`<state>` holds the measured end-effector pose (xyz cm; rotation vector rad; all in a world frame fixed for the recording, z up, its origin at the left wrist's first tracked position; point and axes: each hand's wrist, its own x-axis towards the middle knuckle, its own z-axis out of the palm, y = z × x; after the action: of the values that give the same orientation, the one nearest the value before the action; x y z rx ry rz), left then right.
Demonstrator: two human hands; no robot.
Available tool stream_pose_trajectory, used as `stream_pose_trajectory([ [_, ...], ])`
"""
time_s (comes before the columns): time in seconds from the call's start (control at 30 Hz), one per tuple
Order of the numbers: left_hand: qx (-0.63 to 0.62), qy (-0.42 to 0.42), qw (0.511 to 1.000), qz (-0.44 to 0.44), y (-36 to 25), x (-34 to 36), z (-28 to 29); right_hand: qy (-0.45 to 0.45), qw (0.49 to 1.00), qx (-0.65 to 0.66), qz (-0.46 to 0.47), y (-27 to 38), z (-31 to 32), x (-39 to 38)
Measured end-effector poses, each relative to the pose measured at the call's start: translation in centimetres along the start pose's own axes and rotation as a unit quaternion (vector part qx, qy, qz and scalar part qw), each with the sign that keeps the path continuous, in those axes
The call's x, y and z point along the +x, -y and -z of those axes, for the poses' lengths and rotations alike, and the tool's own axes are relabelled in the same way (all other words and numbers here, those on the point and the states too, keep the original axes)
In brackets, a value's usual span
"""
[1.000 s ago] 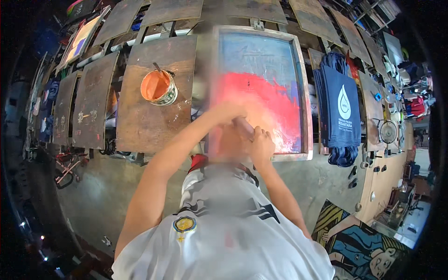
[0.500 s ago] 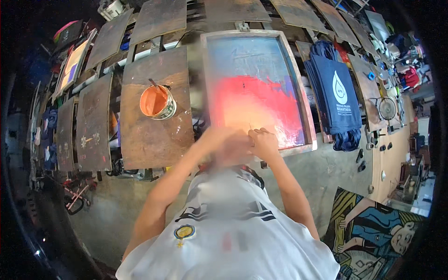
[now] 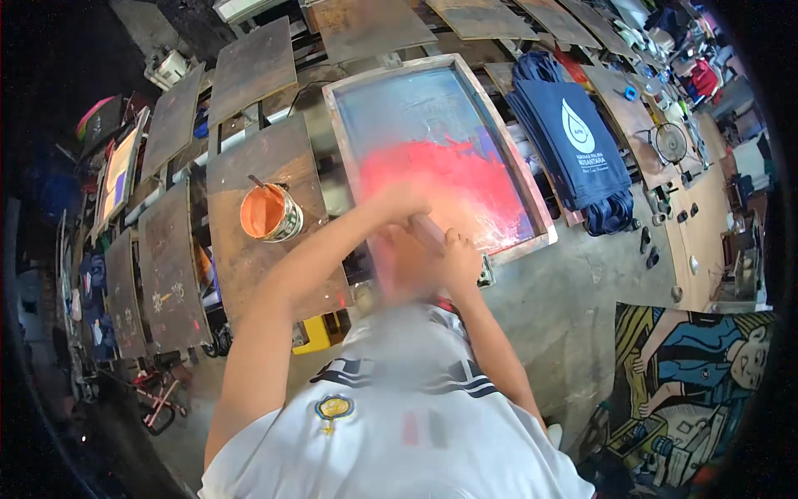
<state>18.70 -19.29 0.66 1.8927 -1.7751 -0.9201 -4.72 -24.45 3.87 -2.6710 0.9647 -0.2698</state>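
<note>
A wooden-framed printing screen lies flat in front of me, with red-orange ink spread over its blue mesh. Both hands grip a squeegee at the near end of the screen. My left hand holds its left part. My right hand holds the right part, close to the frame's near edge. The squeegee's blade is hidden by my hands.
An open can of orange ink with a stick in it stands on a brown board to the left. Several more boards ring the bench. A stack of dark blue bags lies right of the screen. A comic-style picture lies at the lower right.
The view has shifted, so the screen sits more to the right. Both hands have stayed on the squeegee at the near end of the screen.
</note>
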Motion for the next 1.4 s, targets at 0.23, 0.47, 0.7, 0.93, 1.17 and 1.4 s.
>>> stream_pose_trajectory([
  [0.23,0.176,-0.049,0.983,-0.011,-3.6,-8.2,-1.5,0.134,0.971,-0.016,0.199,-0.9,1.6,1.9],
  [0.47,0.138,-0.054,0.985,-0.091,-1.2,-6.1,0.2,0.093,0.988,0.012,0.119,-0.6,-1.7,1.6],
  [0.7,0.292,0.099,0.929,-0.203,-0.8,6.0,3.1,0.07,0.994,0.064,-0.06,-1.7,-1.5,1.1],
  [0.93,0.321,0.148,0.907,-0.229,-2.6,9.8,2.7,-0.001,0.979,0.094,-0.183,-1.4,-1.7,0.4],
  [1.17,0.243,-0.043,0.969,-0.019,-4.6,0.0,6.1,0.066,0.983,0.08,0.154,-6.2,2.2,8.8],
  [1.4,0.263,-0.344,0.88,0.193,-1.4,-3.3,2.9,0.114,0.908,-0.084,0.395,-1.1,-1.4,22.4],
])
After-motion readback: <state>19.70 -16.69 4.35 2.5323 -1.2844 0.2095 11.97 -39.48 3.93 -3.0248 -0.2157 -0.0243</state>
